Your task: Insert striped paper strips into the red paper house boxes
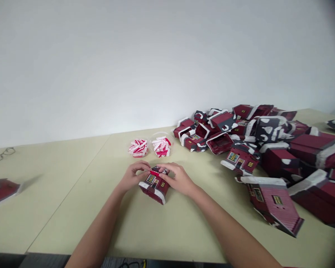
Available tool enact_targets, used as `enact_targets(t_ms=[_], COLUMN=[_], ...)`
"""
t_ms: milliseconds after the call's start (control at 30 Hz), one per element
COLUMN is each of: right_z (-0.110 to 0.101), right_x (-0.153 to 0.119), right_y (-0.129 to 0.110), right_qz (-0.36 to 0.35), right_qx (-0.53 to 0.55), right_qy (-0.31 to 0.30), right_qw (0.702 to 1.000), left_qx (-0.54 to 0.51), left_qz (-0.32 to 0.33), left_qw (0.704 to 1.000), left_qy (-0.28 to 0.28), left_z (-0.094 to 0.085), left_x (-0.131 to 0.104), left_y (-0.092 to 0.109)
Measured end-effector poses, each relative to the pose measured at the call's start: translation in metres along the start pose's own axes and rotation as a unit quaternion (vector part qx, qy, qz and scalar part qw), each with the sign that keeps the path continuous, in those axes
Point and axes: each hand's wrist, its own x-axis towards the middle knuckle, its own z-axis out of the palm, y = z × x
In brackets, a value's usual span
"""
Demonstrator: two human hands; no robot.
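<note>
Far left on the worktop (72, 208), glasses (1, 155) and a spare house (1, 191); toward the middle, left hand (135, 175) pinched on the near end of a red strip (155, 173), lying across the front of a small house (156, 188) between both hands, open base facing the body; behind, two clear tubs (138, 149) (161, 147) of striped pieces; then right hand (178, 178) grasping the house's upper right side; farther right, a heap of houses (270, 128); beyond everything, a plain pale wall (145, 63).

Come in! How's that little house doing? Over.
Left grip pinching red strip; right grip on miniature house. Strip across house front. Two plastic tubs beyond, out of the way.
</note>
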Motion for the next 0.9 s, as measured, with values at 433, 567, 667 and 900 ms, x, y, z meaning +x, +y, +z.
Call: enact_targets(t_ms=[433, 567, 667, 900], right_z=[-0.0004, -0.0003, -0.0004, -0.0003], right_x=[-0.0011, -0.0011, -0.0007, -0.0007], right_y=[0.0008, 0.0030, 0.0023, 0.0012], right_qz=[-0.012, -0.013, -0.009, -0.004], right_qx=[0.003, -0.005, -0.007, -0.009], right_qy=[-0.008, -0.005, -0.008, -0.014], right_qw=[1.000, 1.000, 1.000, 1.000], left_qx=[-0.002, 0.014, 0.016, 0.001], left_qz=[-0.009, -0.008, -0.003, -0.017], left_qw=[1.000, 1.000, 1.000, 1.000], left_qy=[-0.012, -0.009, -0.011, -0.012], left_z=[0.0006, -0.0005, -0.0012, -0.0005], left_x=[0.0009, 0.0004, 0.0002, 0.0007], left_y=[0.0026, 0.0044, 0.0067, 0.0062])
